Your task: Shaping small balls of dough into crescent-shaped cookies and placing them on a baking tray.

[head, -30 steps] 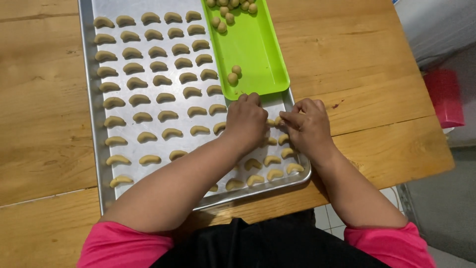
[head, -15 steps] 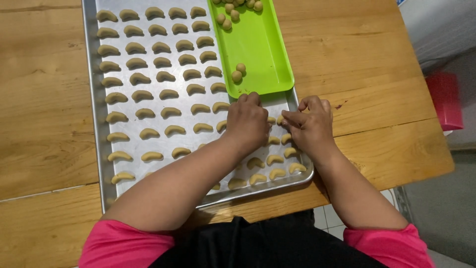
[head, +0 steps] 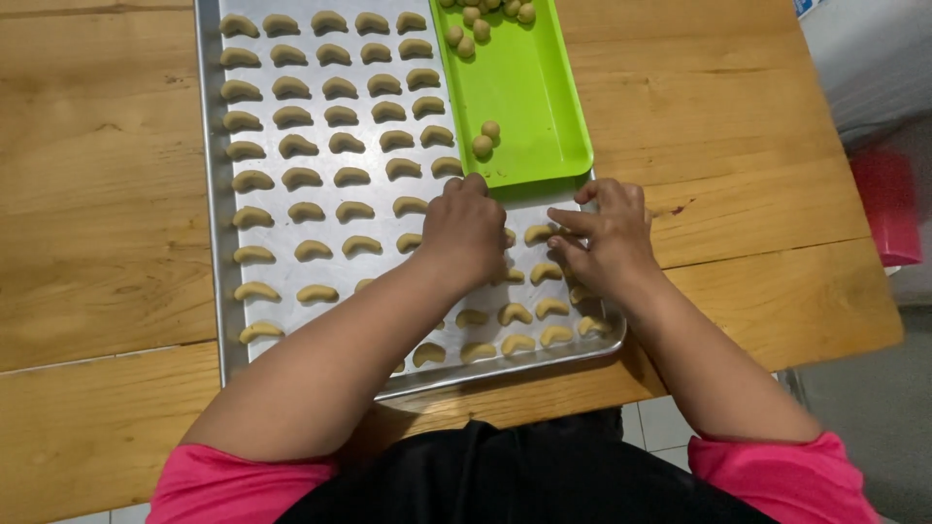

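A metal baking tray (head: 208, 194) lies on the wooden table and carries rows of crescent-shaped dough pieces (head: 301, 178). My left hand (head: 464, 231) rests knuckles-up on the tray's right part, just below the green tray, fingers curled down; what is under it is hidden. My right hand (head: 602, 238) sits beside it, fingertips touching a crescent (head: 537, 234) near the tray's right edge. A green plastic tray (head: 532, 97) overlaps the metal tray's upper right and holds small dough balls (head: 482, 146).
The wooden table (head: 97, 194) extends left and right of the trays. A red object (head: 888, 204) and a white surface (head: 864, 58) lie past the table's right edge. The tray's near edge overhangs toward my body.
Both hands stay at the tray's right part near the green tray's lower edge; the right fingers have spread a little toward a crescent. The view shifted slightly.
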